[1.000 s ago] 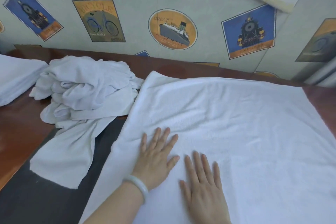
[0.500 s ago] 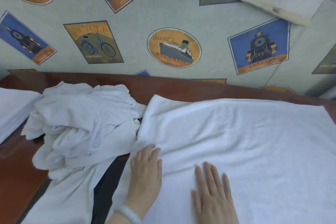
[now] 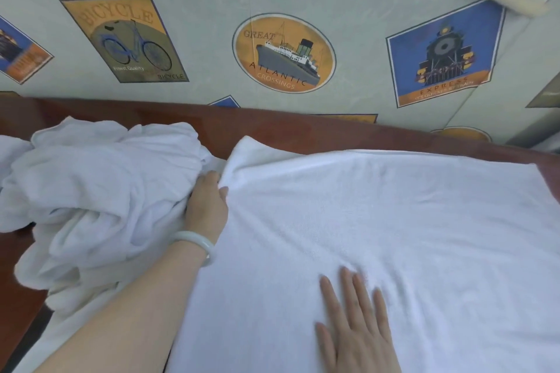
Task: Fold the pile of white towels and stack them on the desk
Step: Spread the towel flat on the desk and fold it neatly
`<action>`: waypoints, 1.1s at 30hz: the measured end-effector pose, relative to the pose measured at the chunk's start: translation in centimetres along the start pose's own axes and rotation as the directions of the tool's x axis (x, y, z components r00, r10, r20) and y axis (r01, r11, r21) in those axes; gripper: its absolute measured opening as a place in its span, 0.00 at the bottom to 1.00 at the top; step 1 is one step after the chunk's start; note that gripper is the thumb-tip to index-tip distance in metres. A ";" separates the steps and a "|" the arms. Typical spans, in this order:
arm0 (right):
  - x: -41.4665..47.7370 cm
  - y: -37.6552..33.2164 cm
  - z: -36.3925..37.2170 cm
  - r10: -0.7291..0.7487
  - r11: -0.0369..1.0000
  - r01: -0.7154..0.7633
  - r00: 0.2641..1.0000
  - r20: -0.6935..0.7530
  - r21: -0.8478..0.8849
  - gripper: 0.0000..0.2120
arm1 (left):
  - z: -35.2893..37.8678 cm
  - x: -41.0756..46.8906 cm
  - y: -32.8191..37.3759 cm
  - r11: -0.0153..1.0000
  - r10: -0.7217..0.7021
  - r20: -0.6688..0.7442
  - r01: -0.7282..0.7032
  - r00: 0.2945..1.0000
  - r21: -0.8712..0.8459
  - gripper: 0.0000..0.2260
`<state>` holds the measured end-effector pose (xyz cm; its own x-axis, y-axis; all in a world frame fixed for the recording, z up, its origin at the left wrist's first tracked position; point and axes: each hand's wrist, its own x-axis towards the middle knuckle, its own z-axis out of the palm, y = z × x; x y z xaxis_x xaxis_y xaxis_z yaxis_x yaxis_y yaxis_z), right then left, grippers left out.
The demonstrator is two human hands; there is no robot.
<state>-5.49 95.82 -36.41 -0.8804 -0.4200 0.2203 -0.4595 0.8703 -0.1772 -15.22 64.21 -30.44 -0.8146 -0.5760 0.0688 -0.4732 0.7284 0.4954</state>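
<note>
Person is standing at the desk (image 3: 288, 127), which is reddish-brown wood running along the wall. One spread towel (image 3: 394, 221), white, is lying flat across the right and middle of the desk, its far edge close to the wall and its near part running out of the bottom of view. The left hand (image 3: 206, 209) is reaching to that towel's left edge, near the far-left corner. Thumb is lying on top and the fingers are curling under the hem, so it is pinching the cloth, which is lifting into a small ridge there. A pale bangle (image 3: 194, 244) is sitting on that wrist. The right hand (image 3: 357, 327) is resting flat on the near middle of the towel, fingers straight and slightly fanned, pressing down and gripping nothing. The pile of unfolded towels (image 3: 97, 191) is sitting crumpled on the left of the desk, touching the back of the left hand, one end trailing toward the near edge. Wallpaper behind is showing a bicycle print (image 3: 127, 39), a ship print (image 3: 285, 53) and a train print (image 3: 442, 54).
</note>
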 end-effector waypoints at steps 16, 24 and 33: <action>13.6 -1.8 4.1 0.085 0.993 -0.072 0.985 -0.149 0.093 0.27 | 3.2 -2.6 0.8 0.851 0.474 0.092 -0.483 0.875 0.207 0.19; 16.5 -1.5 4.5 0.058 0.969 0.001 0.971 -0.232 0.246 0.23 | 0.1 10.5 5.5 0.997 -0.064 0.250 0.054 0.966 0.046 0.23; 30.0 8.2 -1.6 0.186 0.978 -0.194 0.977 0.102 0.079 0.15 | 0.7 15.0 3.1 0.978 0.038 0.152 -0.006 0.988 -0.210 0.14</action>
<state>-35.49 90.80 -29.75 -0.9578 -0.2748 0.0847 -0.2875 0.9124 -0.2914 -29.16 58.05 -28.52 -0.8736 -0.4847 -0.0446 -0.3878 0.6377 0.6656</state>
